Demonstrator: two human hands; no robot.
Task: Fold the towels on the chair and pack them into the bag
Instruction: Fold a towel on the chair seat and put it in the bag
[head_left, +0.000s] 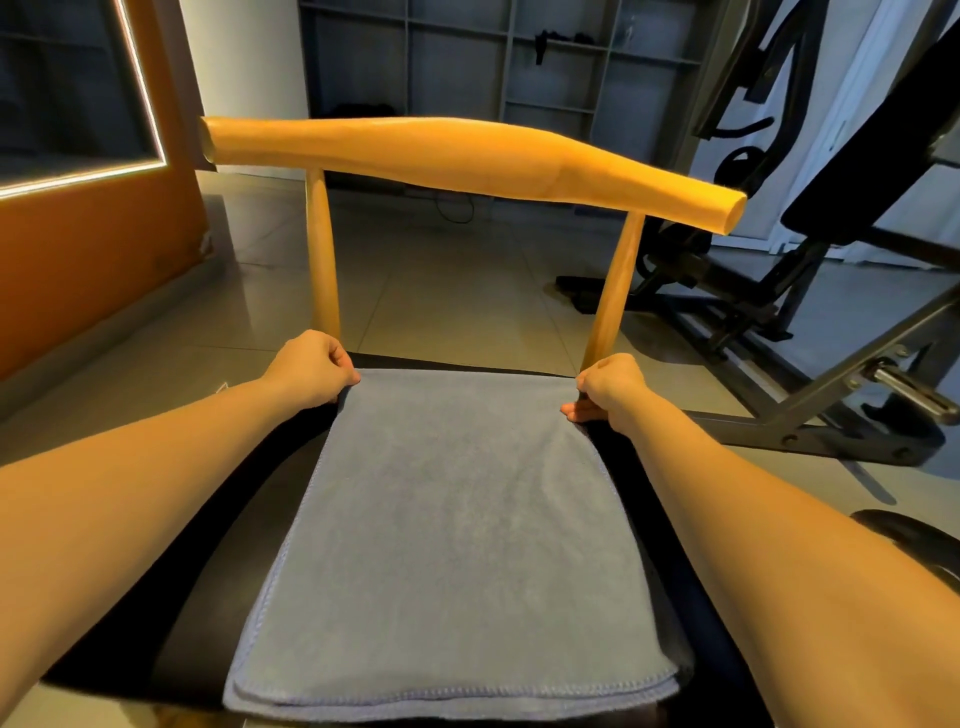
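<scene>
Both hands pinch the far corners of a towel on a chair seat.

The grey-blue microfibre towel (457, 525) lies doubled on the black-seated wooden chair (467, 156); left hand (311, 371) and right hand (610, 387) each grip one far corner.

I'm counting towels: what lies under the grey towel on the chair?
The black seat shows around the towel. At its near edge a second stitched layer peeks out; whether that is a fold or another towel is hidden.
</scene>
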